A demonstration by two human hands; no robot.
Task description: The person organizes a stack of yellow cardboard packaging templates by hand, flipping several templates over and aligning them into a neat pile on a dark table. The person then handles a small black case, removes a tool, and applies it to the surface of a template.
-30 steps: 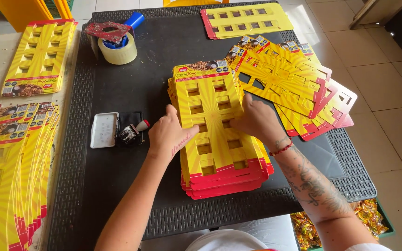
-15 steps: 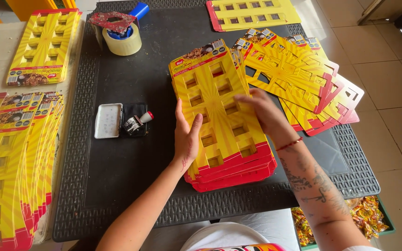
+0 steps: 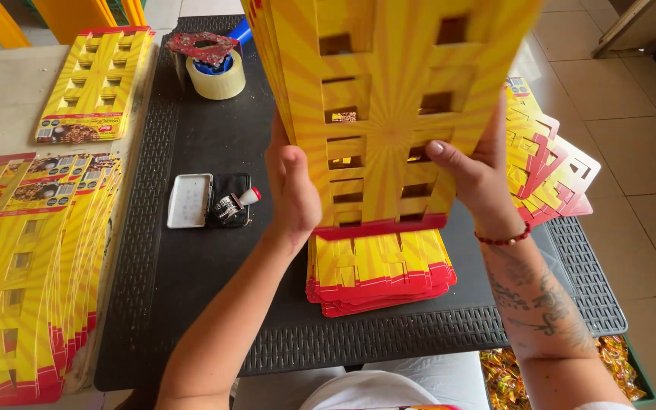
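Above the black table (image 3: 191,304), left hand (image 3: 294,193) and right hand (image 3: 474,176) grip a yellow card batch (image 3: 389,99) by its side edges. Long axis upright, red bottom edge over the remaining stack (image 3: 377,273). Bare table left of the stack, up to the stamp case (image 3: 210,201).

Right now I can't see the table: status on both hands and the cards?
Left hand and right hand grip lifted yellow card bundle by its sides. Remaining stack lies beneath. Nothing in the way.

A roll of clear packing tape (image 3: 218,76) in a red dispenser sits far left on the black plastic table (image 3: 191,273). Nearer lies a small white tin (image 3: 189,200) (beside a black stamp pad (image 3: 231,199)).
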